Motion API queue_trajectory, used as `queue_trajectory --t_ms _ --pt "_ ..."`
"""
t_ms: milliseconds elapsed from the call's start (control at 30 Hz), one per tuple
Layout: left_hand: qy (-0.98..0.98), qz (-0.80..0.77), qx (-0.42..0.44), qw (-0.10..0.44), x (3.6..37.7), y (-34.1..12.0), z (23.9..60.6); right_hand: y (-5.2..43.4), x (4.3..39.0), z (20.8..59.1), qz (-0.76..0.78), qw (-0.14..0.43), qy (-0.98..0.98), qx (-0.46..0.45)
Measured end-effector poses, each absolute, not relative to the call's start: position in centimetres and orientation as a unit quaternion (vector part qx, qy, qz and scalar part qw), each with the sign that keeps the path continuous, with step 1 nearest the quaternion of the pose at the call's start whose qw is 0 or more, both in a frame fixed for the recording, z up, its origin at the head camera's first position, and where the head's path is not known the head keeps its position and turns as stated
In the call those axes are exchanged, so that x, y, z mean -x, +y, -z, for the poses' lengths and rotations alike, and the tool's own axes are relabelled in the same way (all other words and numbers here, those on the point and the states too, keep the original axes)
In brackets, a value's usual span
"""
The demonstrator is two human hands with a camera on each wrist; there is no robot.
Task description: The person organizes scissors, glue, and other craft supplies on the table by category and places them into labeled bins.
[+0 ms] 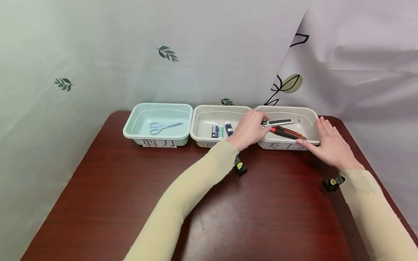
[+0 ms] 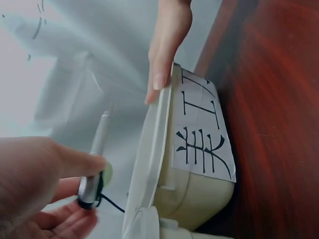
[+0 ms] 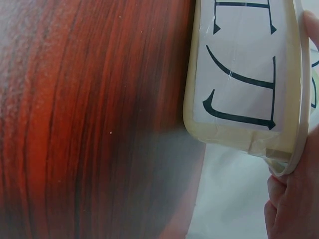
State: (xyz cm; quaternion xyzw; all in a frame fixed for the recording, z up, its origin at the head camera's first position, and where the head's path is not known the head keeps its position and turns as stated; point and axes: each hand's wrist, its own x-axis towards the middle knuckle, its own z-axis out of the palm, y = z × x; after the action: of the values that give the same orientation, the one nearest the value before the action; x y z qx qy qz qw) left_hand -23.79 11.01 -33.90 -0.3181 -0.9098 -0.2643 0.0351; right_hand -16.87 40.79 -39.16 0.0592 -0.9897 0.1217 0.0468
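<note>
Utility knife (image 1: 280, 122): a silver and black cutter is held level over the right-hand beige bin (image 1: 311, 113), its far end pointing to the right, above the bin's inside and not yet laid down.
Second cutter (image 1: 287, 133): a red and black one is seen lying slantwise on the floor of the same bin, just under the held knife; this bin is judged to be the place for cutters.
Left hand (image 1: 249, 128): the knife's near end is pinched between thumb and curled fingers; in the left wrist view the thumb (image 2: 75, 159) is pressed on the silver handle (image 2: 94, 164). The grip at the very end is judged to leave the body free to be lowered flat.
Right hand (image 1: 330, 143): it is laid against the bin's front right corner, fingers straight and close together, fingertips on the rim; the bin is judged to be steadied that way. Nothing is grasped.
Paper label (image 2: 202, 129): it is taped to the bin's front wall, with black characters.
Middle bin (image 1: 202, 127): three small capped tubes (image 1: 221, 130) are kept in it.
Mint bin (image 1: 156, 136): pale blue scissors (image 1: 163, 126) are held in it.
Table (image 1: 130, 203): dark red wood, on which all three bins are set in a row, touching or nearly so.
</note>
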Motion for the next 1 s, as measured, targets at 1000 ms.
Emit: queue_trajectory --t_ms 1000 --pt "-0.906 0.251 0.34 0.033 22.5 9.7 33.3 40.6 16.9 39.2 -0.119 0.05 -0.989 -0.067"
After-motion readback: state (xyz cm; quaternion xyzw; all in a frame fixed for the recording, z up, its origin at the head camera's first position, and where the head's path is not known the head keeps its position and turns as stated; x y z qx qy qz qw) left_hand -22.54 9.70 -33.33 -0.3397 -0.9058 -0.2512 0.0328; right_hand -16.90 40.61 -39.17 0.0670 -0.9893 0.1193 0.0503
